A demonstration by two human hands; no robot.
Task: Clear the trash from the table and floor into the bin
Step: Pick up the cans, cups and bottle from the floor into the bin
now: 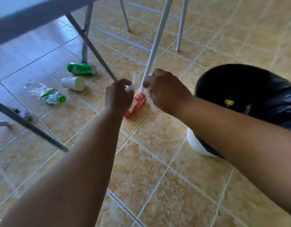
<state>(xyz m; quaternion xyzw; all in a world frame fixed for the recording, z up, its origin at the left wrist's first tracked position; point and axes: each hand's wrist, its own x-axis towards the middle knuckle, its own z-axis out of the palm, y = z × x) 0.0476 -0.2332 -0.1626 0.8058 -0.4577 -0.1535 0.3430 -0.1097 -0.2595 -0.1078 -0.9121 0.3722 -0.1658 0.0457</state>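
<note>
My left hand [118, 97] and my right hand [164, 90] both pinch a crumpled white tissue [133, 84] above the tiled floor, beside a white chair leg [153, 46]. Just below them a crushed red can [136, 104] lies on the floor. Farther left lie a green soda can [81, 69], a white paper cup [73, 83] on its side and a squashed clear plastic bottle [48, 95] with a green cap. The white bin [197, 145] with a black liner [249, 89] stands at the right, under my right forearm.
The grey table edge [35, 15] fills the upper left, its slanted metal legs [90, 46] crossing in front of the litter. More white chair legs [180, 30] stand behind. A small clear wrapper [25, 114] lies at the far left near a table leg.
</note>
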